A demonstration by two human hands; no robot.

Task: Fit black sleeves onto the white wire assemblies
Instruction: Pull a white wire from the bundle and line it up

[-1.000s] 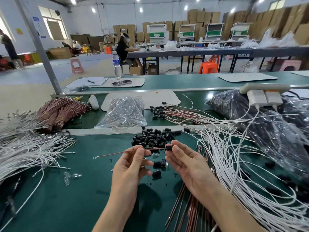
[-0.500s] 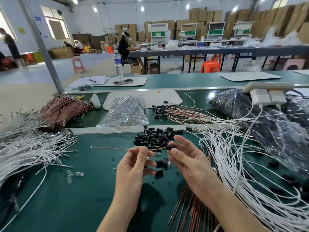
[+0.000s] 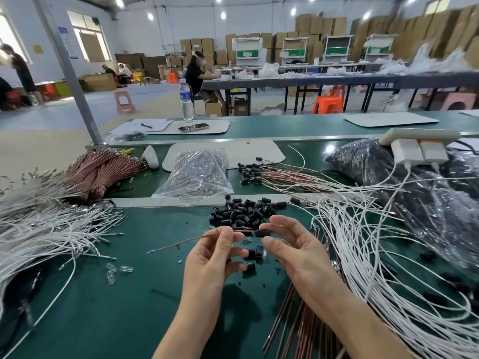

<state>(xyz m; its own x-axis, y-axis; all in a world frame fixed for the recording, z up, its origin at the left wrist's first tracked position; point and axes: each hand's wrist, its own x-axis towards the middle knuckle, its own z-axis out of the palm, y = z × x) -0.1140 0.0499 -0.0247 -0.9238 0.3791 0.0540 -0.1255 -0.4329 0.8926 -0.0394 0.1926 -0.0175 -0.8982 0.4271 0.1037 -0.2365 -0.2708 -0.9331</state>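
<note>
Black sleeve (image 3: 262, 233) pinched by your right hand (image 3: 298, 255) meets the wire (image 3: 176, 244) your left hand (image 3: 212, 260) pinches; slide it on.

Bright ceiling lamps; wide-angle warped, blurred edges.

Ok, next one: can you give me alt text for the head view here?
A person's left hand pinches a thin brown wire while the right hand holds a black sleeve at the wire's end, above a green bench. A pile of loose sleeves lies just beyond the hands, with white wires spread on both sides.
</note>
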